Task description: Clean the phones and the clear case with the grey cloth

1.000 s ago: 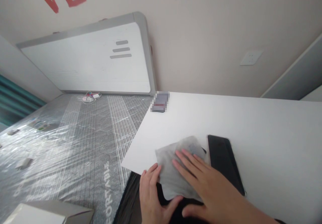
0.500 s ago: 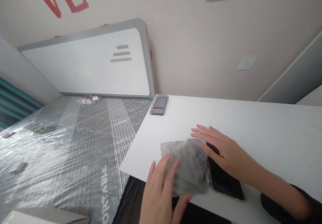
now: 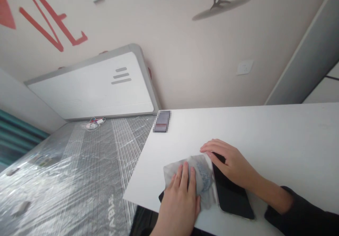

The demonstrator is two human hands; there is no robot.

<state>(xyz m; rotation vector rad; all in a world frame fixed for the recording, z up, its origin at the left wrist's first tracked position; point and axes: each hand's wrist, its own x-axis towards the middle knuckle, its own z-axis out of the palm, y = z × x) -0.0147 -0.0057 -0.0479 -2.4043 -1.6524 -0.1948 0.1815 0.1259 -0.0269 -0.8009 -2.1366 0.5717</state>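
Observation:
A thin grey cloth-like piece (image 3: 169, 172) with blue printing lies rumpled on the white table (image 3: 278, 147). My left hand (image 3: 180, 200) rests flat on it with fingers stretched out. A dark corner (image 3: 161, 196) pokes out beside that hand; the rest of that object is hidden. To the cloth's right lies a black-screened phone or tablet (image 3: 230, 193), face up. Over its far end lies my right hand (image 3: 225, 158), fingers extended close together, thumb by the cloth's upper right corner.
A small blurred-out dark item (image 3: 162, 122) sits at the table's far left corner. Behind the floor covered in clear plastic (image 3: 92, 165), a white and grey panel (image 3: 87, 87) leans on the wall. A cable bundle (image 3: 94, 123) lies near its foot.
My left hand has come down and flattened onto the cloth. The right hand's fingers have drawn closer together. The view has tilted up, showing more wall.

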